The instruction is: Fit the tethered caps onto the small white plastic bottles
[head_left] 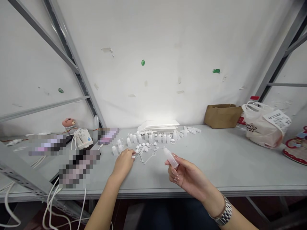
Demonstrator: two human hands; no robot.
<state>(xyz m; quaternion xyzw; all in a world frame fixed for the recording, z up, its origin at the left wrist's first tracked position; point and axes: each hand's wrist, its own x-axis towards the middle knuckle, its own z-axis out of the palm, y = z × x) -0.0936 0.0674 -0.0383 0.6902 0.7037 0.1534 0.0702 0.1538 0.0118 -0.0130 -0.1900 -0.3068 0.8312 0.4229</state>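
Note:
In the head view, my right hand (183, 174) is closed around a small translucent plastic dropper bottle (171, 159), tilted with its narrow neck up and to the left. My left hand (124, 162) reaches down to the left side of a loose pile of white caps (143, 147) with thin strap loops (150, 158). Its fingertips are pinched together at a white cap (133, 156), which they partly hide. Behind the pile stand several more translucent bottles (151, 138), some with strap loops about their necks. A few bottles lie on their sides (192, 130) at the back right.
White flat sheets (158, 126) are stacked against the wall. A cardboard box (223, 115) and a white plastic bag (263, 127) stand at the right. Phones (79, 167), cables and a white power strip (82, 139) lie at the left, beside the metal shelf post (79, 73).

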